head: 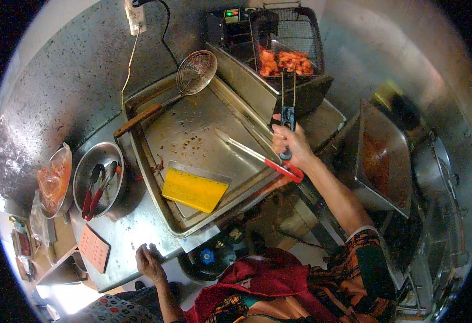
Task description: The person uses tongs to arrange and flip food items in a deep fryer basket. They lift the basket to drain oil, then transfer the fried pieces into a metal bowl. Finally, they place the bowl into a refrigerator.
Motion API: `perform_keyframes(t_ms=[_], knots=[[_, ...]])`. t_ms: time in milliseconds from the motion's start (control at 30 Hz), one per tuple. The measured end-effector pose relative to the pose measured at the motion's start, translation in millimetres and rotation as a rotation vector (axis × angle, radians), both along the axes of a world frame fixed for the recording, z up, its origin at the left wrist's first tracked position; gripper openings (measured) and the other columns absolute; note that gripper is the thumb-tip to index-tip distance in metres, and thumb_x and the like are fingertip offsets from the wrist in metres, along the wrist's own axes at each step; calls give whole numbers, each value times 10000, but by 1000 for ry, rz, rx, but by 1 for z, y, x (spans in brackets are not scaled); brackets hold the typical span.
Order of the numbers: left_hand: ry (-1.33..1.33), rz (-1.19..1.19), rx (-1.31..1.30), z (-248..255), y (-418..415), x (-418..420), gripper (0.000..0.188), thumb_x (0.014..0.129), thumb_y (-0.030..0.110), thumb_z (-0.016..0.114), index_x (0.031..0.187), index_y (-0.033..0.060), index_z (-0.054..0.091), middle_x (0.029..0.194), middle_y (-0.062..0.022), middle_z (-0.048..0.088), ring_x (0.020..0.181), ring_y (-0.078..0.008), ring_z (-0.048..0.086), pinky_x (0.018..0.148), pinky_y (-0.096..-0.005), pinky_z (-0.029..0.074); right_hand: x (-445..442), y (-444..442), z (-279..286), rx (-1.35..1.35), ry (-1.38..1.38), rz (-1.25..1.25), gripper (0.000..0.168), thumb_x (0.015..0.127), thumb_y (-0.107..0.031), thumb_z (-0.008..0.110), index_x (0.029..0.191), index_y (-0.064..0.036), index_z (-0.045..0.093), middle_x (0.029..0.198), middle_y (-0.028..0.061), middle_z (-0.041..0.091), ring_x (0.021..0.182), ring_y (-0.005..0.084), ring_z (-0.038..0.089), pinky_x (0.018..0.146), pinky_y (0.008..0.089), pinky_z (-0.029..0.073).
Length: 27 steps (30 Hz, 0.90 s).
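Observation:
My right hand (290,139) grips the dark handle (288,117) of a wire fryer basket (310,36). Reddish-orange fried pieces of food (292,62) lie at the basket's near end, over a metal deep fryer (244,64). Just below that hand, red-handled metal tongs (252,153) stretch across the rim of a large metal tray (203,149). My left hand (151,262) hovers by the front edge of the metal counter (129,238), its fingers loosely curled around nothing visible. A yellow-handled scraper (195,187) lies in the tray.
A wooden-handled wire skimmer (197,72) rests across the tray's far corner. To the left are a steel bowl (113,147) with tongs, a bagged bowl (54,181) and a pink notepad (94,248). A deep metal container (381,169) stands at right; a gas cylinder (216,254) sits below.

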<state>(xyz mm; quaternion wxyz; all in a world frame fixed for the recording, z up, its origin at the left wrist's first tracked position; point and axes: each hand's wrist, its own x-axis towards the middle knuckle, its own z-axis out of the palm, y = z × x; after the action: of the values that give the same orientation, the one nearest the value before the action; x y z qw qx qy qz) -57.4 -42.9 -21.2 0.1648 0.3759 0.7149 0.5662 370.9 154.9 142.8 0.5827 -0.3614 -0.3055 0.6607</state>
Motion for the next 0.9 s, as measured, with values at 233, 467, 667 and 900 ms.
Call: perform_keyframes(t_ms=[233, 467, 667, 900], knots=[[101, 3, -44, 4, 0, 1, 188, 883, 146, 499, 887, -24, 580, 771, -113, 585, 653, -165, 532, 609, -283, 438, -1, -2, 3, -12, 1, -1, 282, 823, -69, 551, 1076, -123, 439, 567, -58, 320, 437, 30, 295, 390, 193, 243], [117, 15, -63, 8, 1, 3, 205, 883, 164, 500, 891, -22, 587, 780, -115, 595, 646, -177, 536, 608, -290, 437, -2, -2, 3, -9, -4, -14, 275, 822, -63, 548, 1069, -122, 442, 570, -56, 318, 434, 29, 294, 390, 194, 245], [113, -4, -3, -16, -2, -12, 202, 879, 160, 505, 895, -23, 590, 786, -116, 598, 648, -191, 532, 619, -289, 435, -3, -1, 4, -13, 5, -9, 266, 819, -64, 551, 1055, -123, 443, 563, -57, 312, 426, 29, 289, 387, 199, 243], [114, -12, -43, -3, -1, -4, 193, 873, 149, 513, 894, -26, 591, 797, -120, 600, 668, -194, 541, 636, -290, 440, -5, -2, 8, -18, -22, -15, 285, 809, -80, 571, 1057, -117, 435, 562, -59, 311, 425, 30, 290, 390, 203, 248]])
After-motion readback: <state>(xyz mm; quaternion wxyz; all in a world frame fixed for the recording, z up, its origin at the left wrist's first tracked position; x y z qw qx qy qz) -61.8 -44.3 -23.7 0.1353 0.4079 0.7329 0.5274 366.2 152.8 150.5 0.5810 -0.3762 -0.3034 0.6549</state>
